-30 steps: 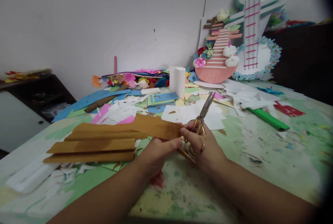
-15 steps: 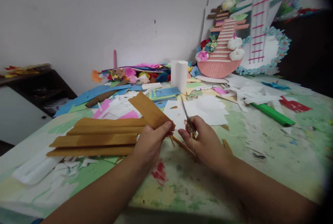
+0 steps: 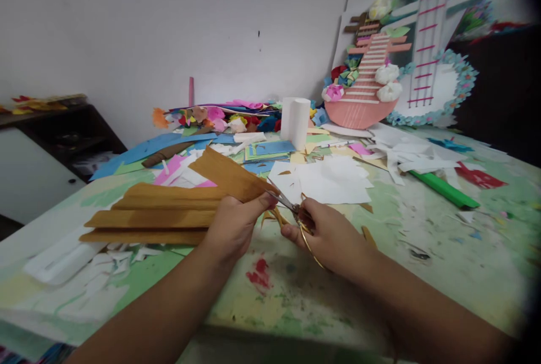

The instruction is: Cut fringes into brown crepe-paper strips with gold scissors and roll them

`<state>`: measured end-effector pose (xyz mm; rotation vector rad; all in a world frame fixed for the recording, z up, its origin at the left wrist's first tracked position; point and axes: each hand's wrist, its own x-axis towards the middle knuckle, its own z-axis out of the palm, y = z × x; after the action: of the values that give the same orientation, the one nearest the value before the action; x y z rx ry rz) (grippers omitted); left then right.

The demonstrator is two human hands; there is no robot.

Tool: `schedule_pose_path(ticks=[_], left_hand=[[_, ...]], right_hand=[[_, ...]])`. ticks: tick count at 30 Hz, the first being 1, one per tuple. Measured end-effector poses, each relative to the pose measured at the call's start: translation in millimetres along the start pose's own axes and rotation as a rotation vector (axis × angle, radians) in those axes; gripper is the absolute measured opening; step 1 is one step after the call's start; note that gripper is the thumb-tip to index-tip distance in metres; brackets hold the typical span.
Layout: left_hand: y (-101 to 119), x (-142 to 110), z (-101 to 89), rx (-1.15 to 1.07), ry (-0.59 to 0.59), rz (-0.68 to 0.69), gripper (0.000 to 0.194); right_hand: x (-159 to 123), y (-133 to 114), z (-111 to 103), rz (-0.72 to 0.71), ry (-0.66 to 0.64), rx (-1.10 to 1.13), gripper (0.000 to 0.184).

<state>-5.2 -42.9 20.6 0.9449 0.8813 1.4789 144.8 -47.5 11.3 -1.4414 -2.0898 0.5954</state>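
Note:
My left hand pinches the near end of a folded brown paper strip, which slants up and away to the left. My right hand is closed round gold-handled scissors, whose blades point left at the held end of the strip, right beside my left thumb. Behind my left hand, several long folded brown paper strips lie stacked on the paint-stained table. Small brown offcuts lie close to my right hand.
White paper sheets and coloured paper scraps cover the table's middle and back. A white roll stands upright behind them, a green tube lies at the right. A pink paper guitar model leans on the wall. A dark cabinet stands at left.
The scissors swung from pointing up and away to pointing left at the strip's end. My left hand tilted the brown strip up to the left. The view shifted slightly.

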Motion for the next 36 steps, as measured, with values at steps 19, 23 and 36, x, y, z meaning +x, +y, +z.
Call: schedule_pose_path(ticks=[19,23,36], left_hand=[[2,0,-2.0,0.109,-0.045,0.014,0.017],[3,1,-2.4,0.083,-0.041,0.028,0.018],[8,-2,-1.8,0.059,0.001,-0.021,0.013]], right_hand=[[0,-4,-6,-0.018,-0.041,-0.210,0.036],[0,-4,-6,-0.006,-0.042,-0.222,0.037],[-1,-10,-10,0.008,-0.042,-0.275,0.041]])
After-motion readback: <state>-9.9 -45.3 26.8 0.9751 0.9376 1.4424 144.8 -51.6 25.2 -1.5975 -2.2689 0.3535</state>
